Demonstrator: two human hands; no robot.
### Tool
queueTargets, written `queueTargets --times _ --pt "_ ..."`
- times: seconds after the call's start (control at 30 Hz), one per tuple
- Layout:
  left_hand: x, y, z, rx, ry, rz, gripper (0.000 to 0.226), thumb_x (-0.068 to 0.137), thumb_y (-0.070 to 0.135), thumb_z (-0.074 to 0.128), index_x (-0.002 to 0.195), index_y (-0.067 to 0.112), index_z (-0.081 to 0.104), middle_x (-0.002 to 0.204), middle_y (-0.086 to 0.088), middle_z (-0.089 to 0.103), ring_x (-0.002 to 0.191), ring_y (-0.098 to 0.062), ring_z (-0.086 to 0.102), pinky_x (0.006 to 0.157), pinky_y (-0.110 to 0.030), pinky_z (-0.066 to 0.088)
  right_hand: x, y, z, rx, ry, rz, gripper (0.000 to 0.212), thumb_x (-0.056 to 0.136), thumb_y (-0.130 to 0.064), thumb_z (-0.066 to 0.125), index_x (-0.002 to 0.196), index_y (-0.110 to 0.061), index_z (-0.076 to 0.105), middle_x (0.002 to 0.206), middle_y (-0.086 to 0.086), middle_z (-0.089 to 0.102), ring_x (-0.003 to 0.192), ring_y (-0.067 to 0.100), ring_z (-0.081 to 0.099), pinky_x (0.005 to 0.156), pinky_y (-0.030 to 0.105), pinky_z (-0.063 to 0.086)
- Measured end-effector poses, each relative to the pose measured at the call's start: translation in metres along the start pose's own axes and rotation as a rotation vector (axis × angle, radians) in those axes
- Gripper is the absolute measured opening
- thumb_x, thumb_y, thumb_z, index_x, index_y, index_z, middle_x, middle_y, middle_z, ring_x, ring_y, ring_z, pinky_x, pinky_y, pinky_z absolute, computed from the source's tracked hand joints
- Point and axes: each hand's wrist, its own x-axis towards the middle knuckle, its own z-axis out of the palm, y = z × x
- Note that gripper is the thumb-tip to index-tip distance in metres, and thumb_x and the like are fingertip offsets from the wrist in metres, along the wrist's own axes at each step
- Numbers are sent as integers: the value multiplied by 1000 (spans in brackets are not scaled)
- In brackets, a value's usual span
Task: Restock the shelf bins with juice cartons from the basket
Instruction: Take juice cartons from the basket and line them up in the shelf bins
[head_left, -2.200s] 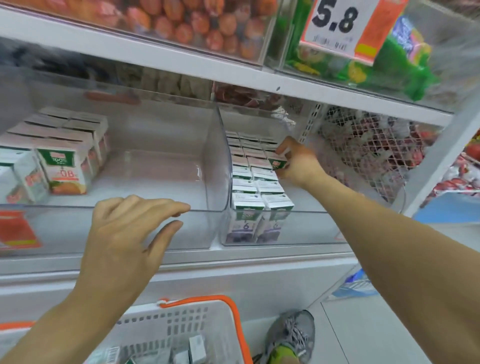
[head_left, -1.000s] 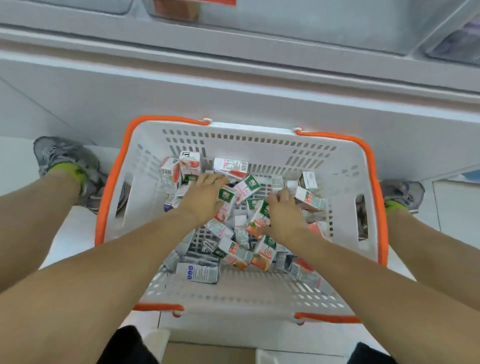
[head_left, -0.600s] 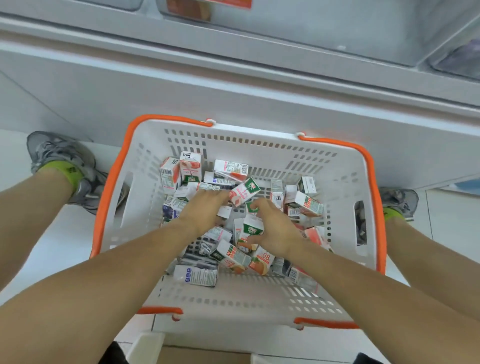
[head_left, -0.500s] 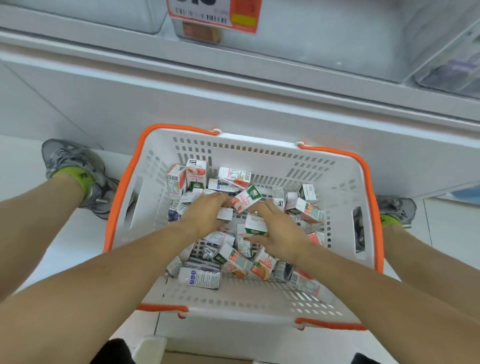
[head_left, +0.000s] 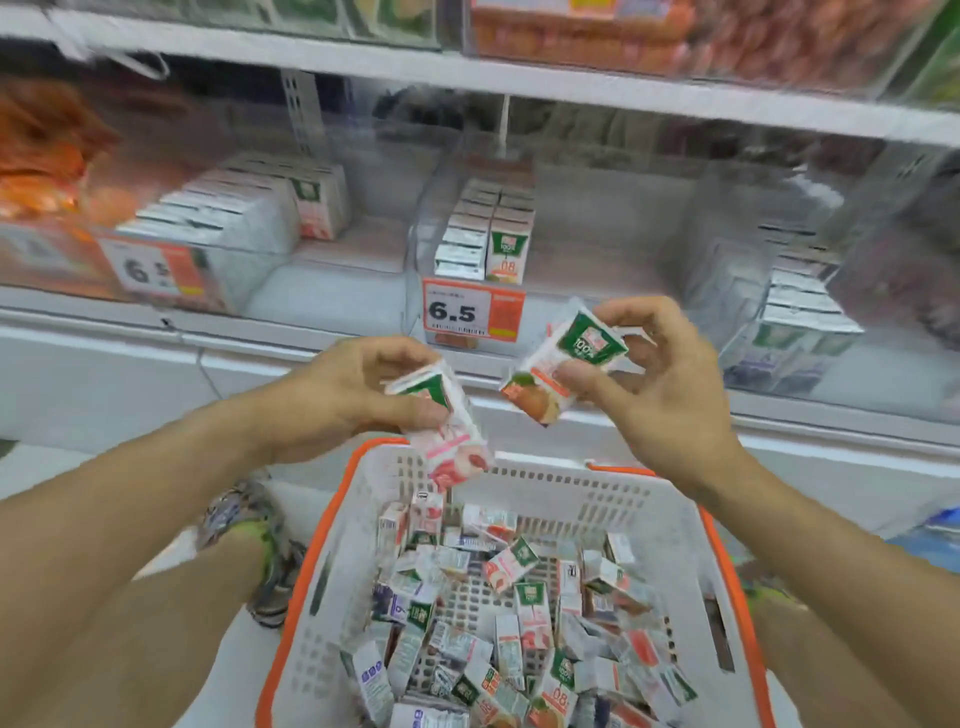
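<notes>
**Cartons lifted from the basket toward the shelf bins**

Cartons fill both hands above the basket. The left hand (head_left: 358, 392) pinches a pink-fruit carton (head_left: 451, 431) between thumb and fingers, its green top uppermost and its lower end hanging over the basket's far rim. The right hand (head_left: 660, 384) grips an orange-fruit carton (head_left: 563, 366), tilted so its green "100%" top points up and to the right; the thumb presses its front face and the fingers curl behind it. The two cartons are near each other but apart.

Below them stands the white basket (head_left: 582, 501) with an orange rim, holding a loose heap of small juice cartons (head_left: 514, 623) lying at every angle, some pink, some orange, some purple.

Beyond the hands, the shelf carries clear bins. The middle bin (head_left: 587, 249) holds a short double row of orange cartons at its left side, with a "6.5" price tag (head_left: 470, 312) on its front. The left bin (head_left: 244, 218) has a block of pink cartons, and the right bin (head_left: 800, 312) a row of purple-marked ones. A grey shoe (head_left: 270, 571) shows on the floor just left of the basket.
</notes>
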Motion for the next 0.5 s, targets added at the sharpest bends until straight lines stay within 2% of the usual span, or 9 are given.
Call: queueTargets --times 0.1,0.2,0.27,0.37,0.5 --pt "6 28 -3 -285 173 66 32 59 21 84 89 14 75 83 -9 74 73 -18 71 65 -29 59 33 -12 4 91 158 -57 35 80 -2 79 101 -19 58 101 2 66 89 18 70 62 35 60" --pt "20 44 -3 -377 375 60 31 69 26 74 96 12 72 86 -7 75 75 -21 71 73 -36 62 73 -8 10 12 216 -108 34 79 -4 80 104 -12 58 98 -3 67 90 18 70 69 39 61" --pt "30 45 -4 -422 466 39 36 71 27 72 102 9 71 91 -9 75 81 -25 72 79 -38 62 102 -1 12 -125 166 -140 34 78 -6 80 103 -16 60 98 -7 67 90 18 69 74 40 59" --pt "41 36 -4 -463 569 4 53 68 28 75 112 0 67 95 -14 76 83 -28 74 72 -35 62 138 9 22 -405 31 -163 33 77 -8 81 101 -21 62 97 -13 66 85 12 63 76 28 52" --pt "44 24 -5 -443 659 13 47 70 25 78 107 0 67 93 -19 76 86 -33 74 72 -37 62 167 27 48 -645 -144 -31 40 69 -5 87 95 -22 63 99 -7 64 90 14 60 80 25 51"
